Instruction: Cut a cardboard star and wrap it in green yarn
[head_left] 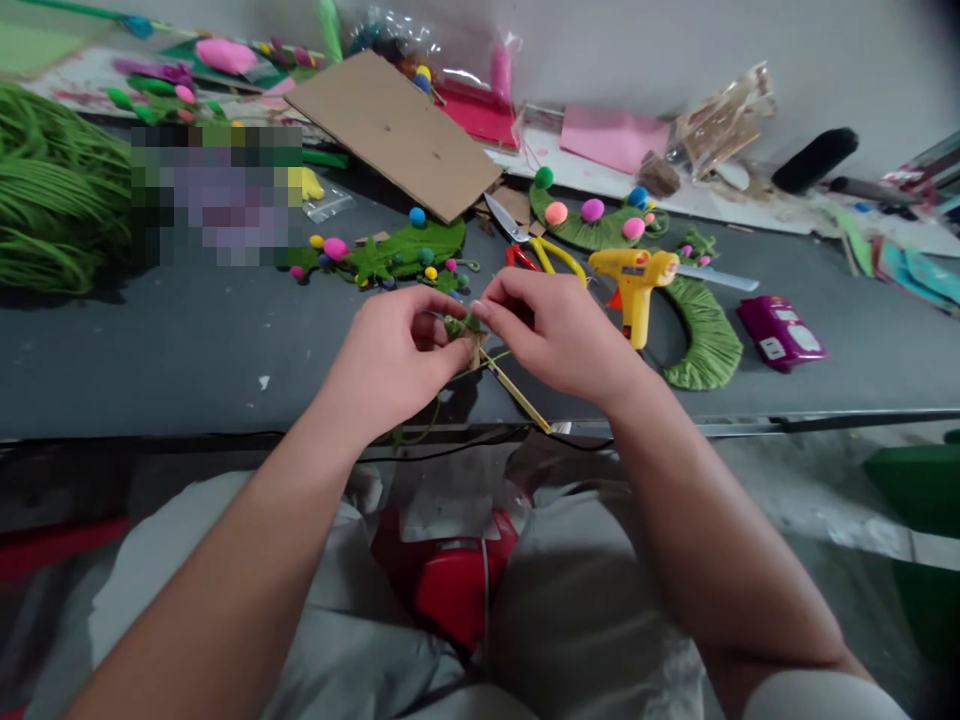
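Between my two hands is a small piece wrapped in green yarn (459, 327), with a bit of tan cardboard showing under it. My left hand (390, 355) is closed around it, thumb and fingers pressed on its left side. My right hand (559, 325) pinches at its upper right edge; what lies between those fingertips, likely yarn, is too small to make out. Just below, a thin yellow stick-like tool (521, 395) rests slanting toward the table edge. A loose green strand trails down under my left hand.
A yellow glue gun (636, 285), yellow-handled scissors (559, 258) and red-handled cutters lie beyond my right hand. A green yarn-wrapped crescent (705, 335) and purple packet (781, 332) sit right. Cardboard (397, 130) and decorated green pieces lie behind; a yarn heap (56, 195) is left.
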